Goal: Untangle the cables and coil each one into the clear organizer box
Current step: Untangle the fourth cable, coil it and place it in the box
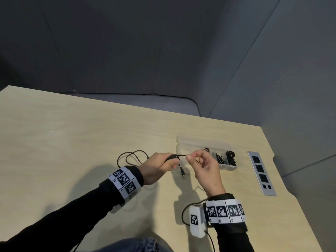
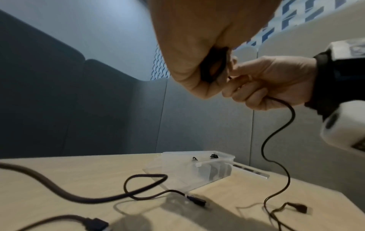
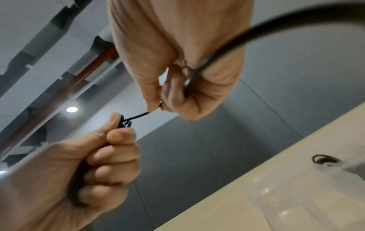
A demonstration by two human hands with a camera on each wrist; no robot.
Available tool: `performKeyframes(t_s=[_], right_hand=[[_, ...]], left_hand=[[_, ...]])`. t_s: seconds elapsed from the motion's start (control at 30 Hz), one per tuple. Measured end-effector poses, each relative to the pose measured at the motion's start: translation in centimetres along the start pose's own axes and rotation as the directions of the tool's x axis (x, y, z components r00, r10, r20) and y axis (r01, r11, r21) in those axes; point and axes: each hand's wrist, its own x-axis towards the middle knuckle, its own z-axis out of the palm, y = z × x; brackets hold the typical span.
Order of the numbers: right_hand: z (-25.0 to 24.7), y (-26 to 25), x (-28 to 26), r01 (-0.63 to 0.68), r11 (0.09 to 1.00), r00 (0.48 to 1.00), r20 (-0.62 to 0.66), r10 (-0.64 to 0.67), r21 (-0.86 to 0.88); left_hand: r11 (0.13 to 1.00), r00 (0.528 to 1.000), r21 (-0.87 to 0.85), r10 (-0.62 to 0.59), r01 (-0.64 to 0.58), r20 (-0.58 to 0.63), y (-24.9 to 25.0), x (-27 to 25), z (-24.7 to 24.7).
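Left hand (image 1: pixel 158 166) grips a small coil of black cable (image 1: pixel 181 155) above a light wood table (image 1: pixel 63 135); right hand (image 1: pixel 203 166) pinches the strand just beside it. Clear organizer box (image 1: pixel 185 142) sits open behind the hands, coils inside, maybe two or three. Grey outlet strip (image 1: pixel 260 172) right, dark padded walls (image 1: pixel 127 42) around.

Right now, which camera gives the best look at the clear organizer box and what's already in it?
The head view: it looks down into the clear organizer box, showing coiled black cables in its right compartments. The left wrist view shows the box side-on, its contents blurred through the wall. The right wrist view catches only a blurred corner.
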Motion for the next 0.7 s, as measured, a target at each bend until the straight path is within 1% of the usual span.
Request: performKeyframes(t_s=[0.07, 0.1, 0.13, 0.2, 0.23, 0.27, 0.3, 0.4, 0.43, 0.5, 0.53, 0.57, 0.6, 0.63, 0.67, 0.7], right_hand=[[0.1, 0.9, -0.3, -0.054, 0.996, 0.999, -0.002, 0.054, 0.070], [0.3, 1.4, -0.5, -0.070, 0.994, 0.998, 0.010, 0.069, 0.082], [0.6, 1.9, -0.8, -0.072, 0.995, 0.997, 0.020, 0.070, 0.062], [1.1, 2.9, -1.2, -0.026, 0.999, 0.999, 0.033, 0.028, -0.034], [1.3, 3.3, -1.5, 0.001, 0.996, 0.999, 0.038, 0.002, -0.085], [1.5, 3.6, -1.7, 0.015, 0.993, 0.999, 0.045, -0.010, -0.117], [1.7, 3.7, -1.8, 0.022, 0.991, 0.998, 0.064, -0.014, -0.129], [2.6, 3.2, -2.6, 0.015, 0.991, 0.984, 0.177, 0.009, -0.131], [2.8, 2.9, -2.8, 0.015, 0.989, 0.977, 0.214, 0.017, -0.149], [3.1, 2.5, -3.0, 0.020, 0.969, 0.952, 0.300, 0.057, -0.248], [3.1, 2.3, -3.1, 0.012, 0.954, 0.931, 0.351, 0.098, -0.299], [3.1, 2.1, -3.3, 0.008, 0.941, 0.906, 0.401, 0.137, -0.339], [2.9, 1.8, -3.3, 0.013, 0.931, 0.883, 0.441, 0.160, -0.365], [2.6, 1.5, -3.4, 0.026, 0.927, 0.869, 0.467, 0.163, -0.373], [2.1, 1.2, -3.3, 0.025, 0.932, 0.870, 0.468, 0.158, -0.361], [1.4, 0.9, -3.0, 0.021, 0.942, 0.882, 0.450, 0.141, -0.336]], left_hand=[[0.981, 0.992, -0.189, 0.010, -0.033, -0.124, 0.0, -0.1, 0.3], [0.955, 0.984, -0.292, -0.010, -0.043, -0.177, 0.0, 0.0, 0.5], [0.915, 0.972, -0.402, -0.055, -0.043, -0.229, 0.0, 0.1, 0.7], [0.768, 0.938, -0.639, -0.185, -0.048, -0.293, 0.1, 0.4, 0.8], [0.700, 0.924, -0.711, -0.231, -0.061, -0.306, 0.2, 0.6, 0.7], [0.679, 0.912, -0.731, -0.253, -0.070, -0.322, 0.3, 0.7, 0.6], [0.676, 0.907, -0.734, -0.263, -0.071, -0.330, 0.4, 0.7, 0.6], [0.700, 0.884, -0.709, -0.278, -0.082, -0.377, 0.9, 0.7, 0.6], [0.689, 0.872, -0.721, -0.306, -0.073, -0.381, 0.8, 0.8, 0.6], [0.641, 0.845, -0.768, -0.404, -0.013, -0.351, 0.8, 1.2, 0.2], [0.660, 0.838, -0.751, -0.421, 0.020, -0.348, 0.6, 1.3, -0.1], [0.731, 0.839, -0.681, -0.398, 0.044, -0.372, 0.2, 1.3, -0.5], [0.840, 0.851, -0.540, -0.322, 0.053, -0.416, -0.2, 1.2, -0.9], [0.949, 0.871, -0.311, -0.198, 0.056, -0.450, -0.8, 1.0, -1.2], [0.998, 0.902, -0.048, -0.065, 0.049, -0.427, -1.2, 0.7, -1.5], [0.986, 0.934, 0.162, 0.011, 0.050, -0.358, -1.7, 0.4, -1.5]])
